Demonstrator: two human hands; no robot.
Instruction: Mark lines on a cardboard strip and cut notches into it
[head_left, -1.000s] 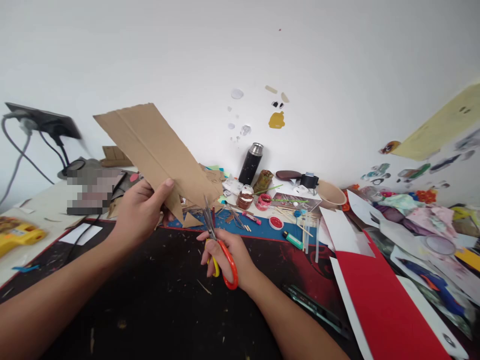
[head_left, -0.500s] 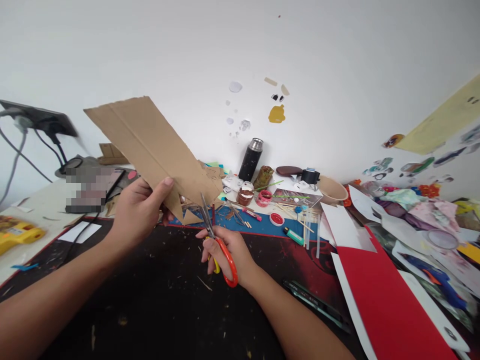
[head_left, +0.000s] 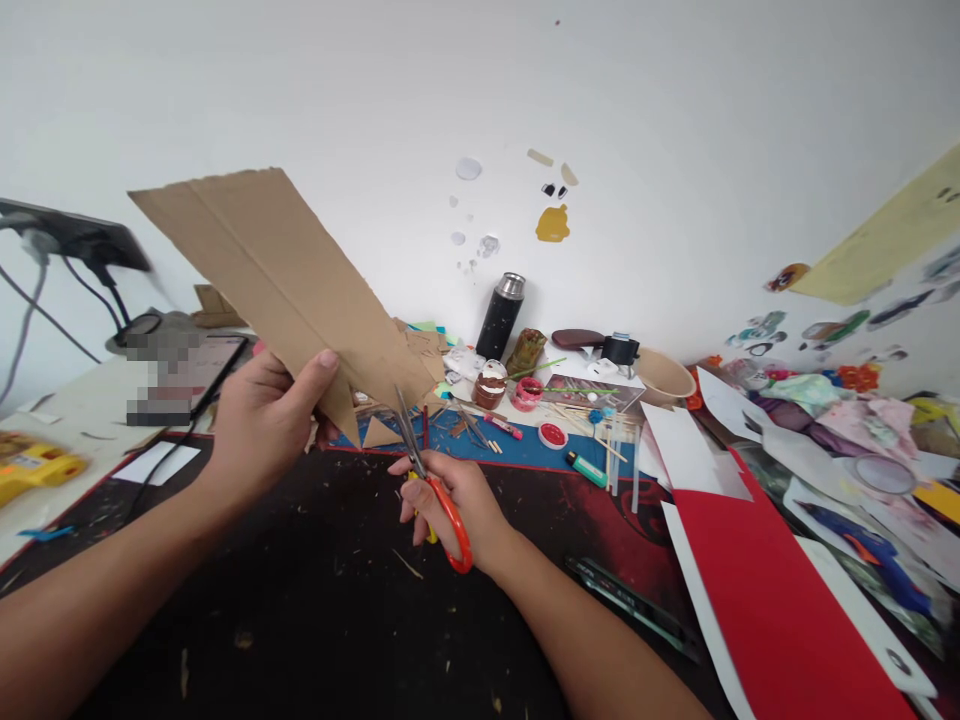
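Cardboard sheet (head_left: 285, 280) is held tilted above the dark worktop (head_left: 300, 600), pinched at its lower edge by the left hand (head_left: 262, 425). Just right of the cardboard, orange-handled scissors (head_left: 431, 480) are gripped by the right hand (head_left: 454, 505), blades at the sheet's lower corner, probably touching. Behind the cardboard, a black flask (head_left: 501, 315) is seen upright; well right, red paper (head_left: 772, 610).

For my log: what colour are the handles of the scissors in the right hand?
Orange and yellow: the scissors show an orange loop and a yellow one, seen in the head view.
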